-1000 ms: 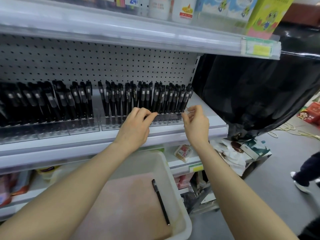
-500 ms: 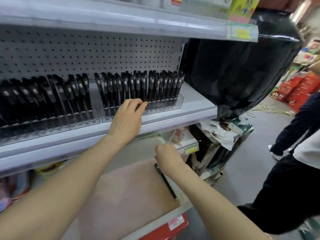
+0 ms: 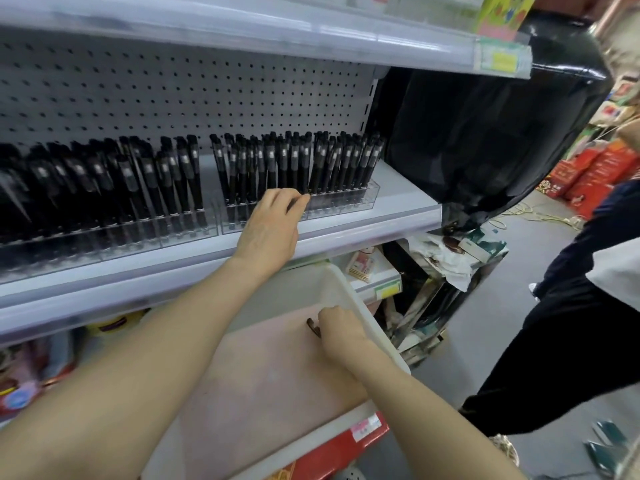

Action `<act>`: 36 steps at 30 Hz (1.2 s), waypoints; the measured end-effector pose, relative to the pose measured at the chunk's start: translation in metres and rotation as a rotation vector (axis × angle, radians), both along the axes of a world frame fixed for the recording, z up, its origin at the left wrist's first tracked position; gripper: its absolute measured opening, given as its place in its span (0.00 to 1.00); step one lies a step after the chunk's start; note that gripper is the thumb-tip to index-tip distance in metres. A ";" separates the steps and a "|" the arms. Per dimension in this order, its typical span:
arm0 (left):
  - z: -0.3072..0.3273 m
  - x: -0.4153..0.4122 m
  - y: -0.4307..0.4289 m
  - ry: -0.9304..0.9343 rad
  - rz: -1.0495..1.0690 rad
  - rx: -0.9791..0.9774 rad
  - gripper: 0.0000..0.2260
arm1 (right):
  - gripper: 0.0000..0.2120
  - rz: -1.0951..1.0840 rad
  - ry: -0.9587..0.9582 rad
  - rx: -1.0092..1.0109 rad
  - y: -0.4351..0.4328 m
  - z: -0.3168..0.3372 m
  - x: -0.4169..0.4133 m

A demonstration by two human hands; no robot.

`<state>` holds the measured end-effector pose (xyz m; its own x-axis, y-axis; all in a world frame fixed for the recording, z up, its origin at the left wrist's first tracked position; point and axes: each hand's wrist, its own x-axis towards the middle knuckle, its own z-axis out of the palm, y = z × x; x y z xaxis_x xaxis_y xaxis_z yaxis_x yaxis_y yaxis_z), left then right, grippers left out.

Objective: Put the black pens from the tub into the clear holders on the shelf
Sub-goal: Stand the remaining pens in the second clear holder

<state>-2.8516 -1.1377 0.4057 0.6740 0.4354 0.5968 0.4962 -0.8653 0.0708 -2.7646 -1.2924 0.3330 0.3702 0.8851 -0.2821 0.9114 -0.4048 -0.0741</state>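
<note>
Now gathered into the curled right hand in the tub, the pen could be jammed — neighbours knocked askew — in the packed holder, on which the left hand is pressed, fingers together.

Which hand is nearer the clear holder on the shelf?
Left. The left hand touches the clear holder; the right hand is down in the tub, gripping a pen.
</note>
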 end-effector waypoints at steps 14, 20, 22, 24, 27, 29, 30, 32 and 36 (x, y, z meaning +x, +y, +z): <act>0.011 0.004 -0.005 -0.076 -0.083 0.046 0.21 | 0.05 -0.136 0.588 0.957 0.016 0.108 0.090; 0.011 0.032 -0.006 -0.039 -0.058 0.147 0.20 | 0.06 -0.259 0.511 1.199 0.021 0.137 0.142; 0.009 0.040 -0.007 -0.020 -0.002 0.144 0.22 | 0.04 -0.246 0.528 1.257 0.025 0.145 0.153; 0.007 0.046 -0.009 -0.008 0.063 0.141 0.22 | 0.02 -0.221 0.523 1.284 0.031 0.150 0.162; 0.005 0.052 -0.011 -0.007 0.128 0.139 0.22 | 0.03 -0.184 0.512 1.301 0.044 0.157 0.173; 0.005 0.053 -0.013 -0.009 0.155 0.139 0.22 | 0.04 -0.154 0.499 1.313 0.053 0.159 0.177; 0.005 0.054 -0.013 -0.008 0.163 0.140 0.22 | 0.04 -0.137 0.489 1.310 0.058 0.159 0.179; 0.005 0.055 -0.014 -0.006 0.172 0.144 0.22 | 0.04 -0.105 0.472 1.275 0.066 0.157 0.182; 0.003 0.056 -0.014 -0.020 0.179 0.153 0.22 | 0.06 -0.043 0.432 1.127 0.078 0.145 0.186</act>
